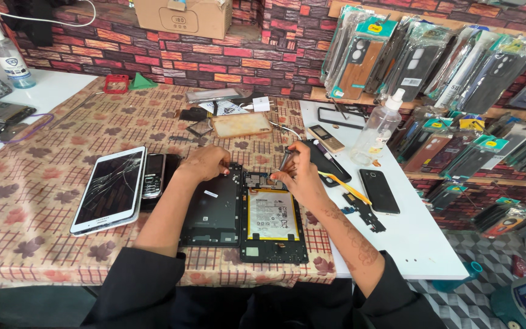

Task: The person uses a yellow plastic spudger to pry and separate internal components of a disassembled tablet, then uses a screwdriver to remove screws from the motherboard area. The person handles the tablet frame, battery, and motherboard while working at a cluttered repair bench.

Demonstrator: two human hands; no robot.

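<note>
Brick-pattern wall behind, rack of phone cases [458, 67] at right. Desk [44, 183] under checked leaf-print cloth, white top alongside. Opened tablet [273, 216] centre, battery showing, back cover [214, 210] just beside it at left. Cracked tablet [109, 189] farther left, keypad phone [152, 175] touching it. Left hand [204, 163] curled, fingertips pressing cover's top edge. Right hand [302, 173] pinching slim tool [285, 160], tip down at tablet's top edge. Best kept: tool upright, light pressure, left hand bracing so nothing slides.
</note>
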